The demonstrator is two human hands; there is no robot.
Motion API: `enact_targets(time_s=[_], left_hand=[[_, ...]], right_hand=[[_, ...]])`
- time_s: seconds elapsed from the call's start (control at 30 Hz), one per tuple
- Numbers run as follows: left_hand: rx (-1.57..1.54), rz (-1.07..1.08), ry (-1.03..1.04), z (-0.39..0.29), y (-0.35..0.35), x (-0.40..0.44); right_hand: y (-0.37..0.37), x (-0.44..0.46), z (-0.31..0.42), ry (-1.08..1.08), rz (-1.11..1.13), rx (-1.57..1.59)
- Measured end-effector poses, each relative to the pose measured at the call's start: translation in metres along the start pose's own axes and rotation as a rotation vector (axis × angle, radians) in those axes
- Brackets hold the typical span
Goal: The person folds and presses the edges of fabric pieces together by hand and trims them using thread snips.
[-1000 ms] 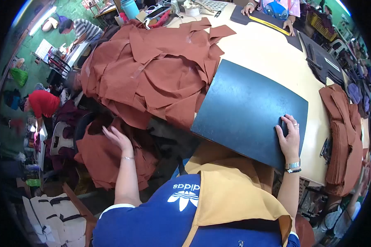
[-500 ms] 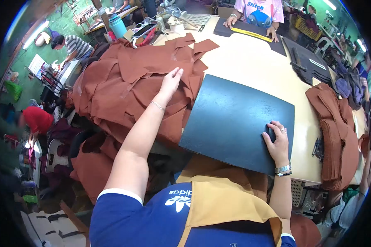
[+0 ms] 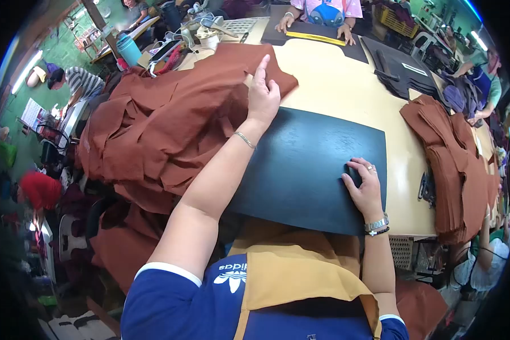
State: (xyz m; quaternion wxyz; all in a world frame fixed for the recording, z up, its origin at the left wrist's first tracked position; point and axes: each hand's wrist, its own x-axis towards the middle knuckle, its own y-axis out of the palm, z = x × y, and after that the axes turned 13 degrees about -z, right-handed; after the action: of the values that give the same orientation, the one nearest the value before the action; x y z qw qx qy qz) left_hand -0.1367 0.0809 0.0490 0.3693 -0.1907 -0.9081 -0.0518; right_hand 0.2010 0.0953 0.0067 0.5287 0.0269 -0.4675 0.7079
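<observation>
My left hand (image 3: 264,101) is over the near edge of a heap of reddish-brown fabric pieces (image 3: 153,122). Its index finger points away from me, while the other fingers fold in at a brown fabric piece (image 3: 263,54) that spreads out behind the hand. A large dark board (image 3: 300,164) lies on the table in front of me. My right hand (image 3: 365,187) rests on the board's right side, fingers curled and thumb bent towards them. Something small and dark shows between finger and thumb, too hidden to name.
Stacked brown cut pieces (image 3: 456,175) lie at the table's right edge. Across the table (image 3: 323,73), a person's hands rest by a yellow ruler (image 3: 316,37) on dark material. A teal bottle (image 3: 128,50) and a red tray (image 3: 170,59) stand beyond the heap.
My left hand has moved forward and right, and fabric at the top of the heap has shifted with it. The right hand stays on the board. The whole view has turned slightly.
</observation>
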Motion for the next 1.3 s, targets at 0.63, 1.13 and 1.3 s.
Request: enact_targets(time_s=[0.63,1.13,1.3], left_hand=[[0.888,-0.241,-0.219,0.118,-0.283,0.148],[1.387,0.412,-0.319,0.134,-0.104,0.089],[1.079,0.029,-0.456,0.165,-0.121,0.108]], right_hand=[[-0.004,-0.001,0.003,0.044,0.001,0.022],[-0.002,-0.001,0.001,0.031,-0.010,0.013],[-0.001,0.002,0.002,0.002,-0.021,0.011]])
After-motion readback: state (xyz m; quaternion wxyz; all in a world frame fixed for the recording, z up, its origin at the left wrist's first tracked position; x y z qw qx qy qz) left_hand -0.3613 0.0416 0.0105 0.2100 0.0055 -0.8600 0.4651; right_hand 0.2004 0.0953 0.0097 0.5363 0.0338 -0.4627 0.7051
